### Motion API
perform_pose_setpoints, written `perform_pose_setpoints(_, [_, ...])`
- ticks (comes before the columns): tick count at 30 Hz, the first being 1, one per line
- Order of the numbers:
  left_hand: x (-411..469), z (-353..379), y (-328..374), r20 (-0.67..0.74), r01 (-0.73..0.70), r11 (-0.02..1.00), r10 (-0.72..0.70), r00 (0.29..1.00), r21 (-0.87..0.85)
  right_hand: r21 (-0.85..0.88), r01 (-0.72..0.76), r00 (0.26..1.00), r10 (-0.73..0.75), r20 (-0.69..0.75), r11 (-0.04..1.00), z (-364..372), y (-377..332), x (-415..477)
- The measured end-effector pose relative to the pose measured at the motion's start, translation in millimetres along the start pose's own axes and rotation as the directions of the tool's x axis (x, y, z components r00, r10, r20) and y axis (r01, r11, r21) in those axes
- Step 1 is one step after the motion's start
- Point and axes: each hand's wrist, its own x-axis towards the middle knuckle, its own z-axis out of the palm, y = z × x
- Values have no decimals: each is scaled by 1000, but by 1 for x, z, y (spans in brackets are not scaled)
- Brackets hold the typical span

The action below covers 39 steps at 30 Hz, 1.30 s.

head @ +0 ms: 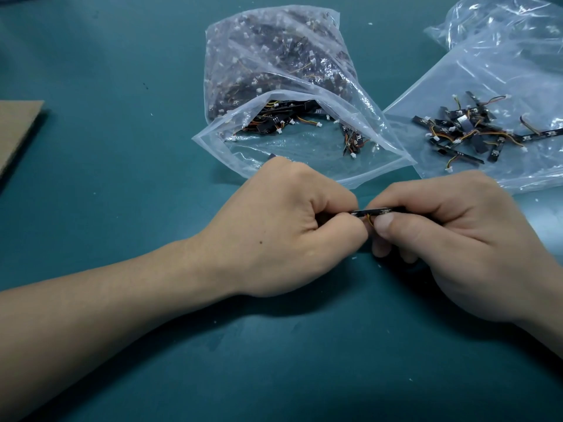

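Black strip [370, 212], centre frame: my left hand [292, 229] and right hand [457, 242] fingers pinch it; right pile [466, 132] seems done, centre bag [283, 86] pending.

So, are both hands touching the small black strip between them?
Touching. The head view shows the left hand and right hand each pinching one end of the black strip.

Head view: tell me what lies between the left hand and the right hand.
A small black strip bridges the gap in the head view, pinched by the left hand and right hand; orange wires hang beneath it.
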Motion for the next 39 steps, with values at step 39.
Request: perform_pose_setpoints(39, [5, -4, -8, -188, -5, 849, -112, 976, -528, 257, 40, 993, -10, -120, 966, -4, 9, -3])
